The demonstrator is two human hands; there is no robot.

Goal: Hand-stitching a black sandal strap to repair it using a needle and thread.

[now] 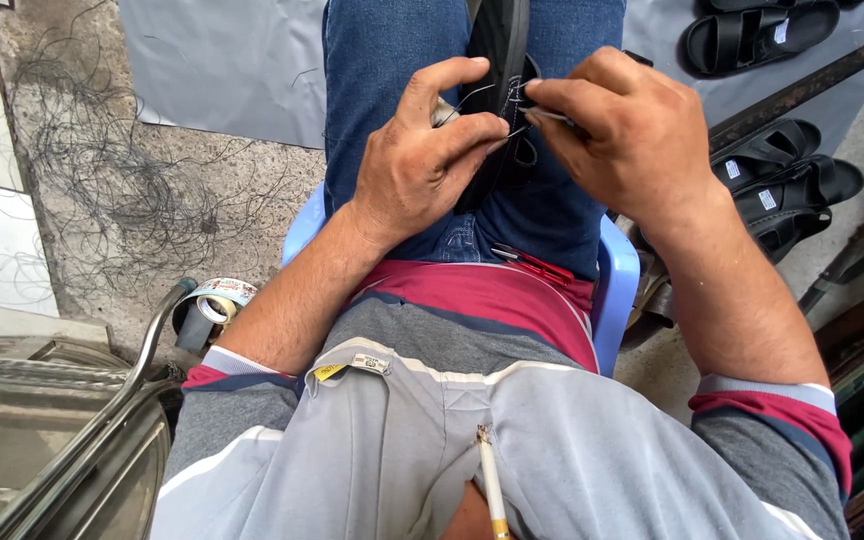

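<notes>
A black sandal (pixel 497 60), likely light and pliable and best held by its sole edges, lay on the lap, the left hand (pixel 422 160) pinching it and thread (pixel 477 95) while the right hand (pixel 622 130) pinched a needle (pixel 550 116).

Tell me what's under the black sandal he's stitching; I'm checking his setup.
Under the black sandal are his jeans; it rests on his lap. Both hands cover its middle.
</notes>
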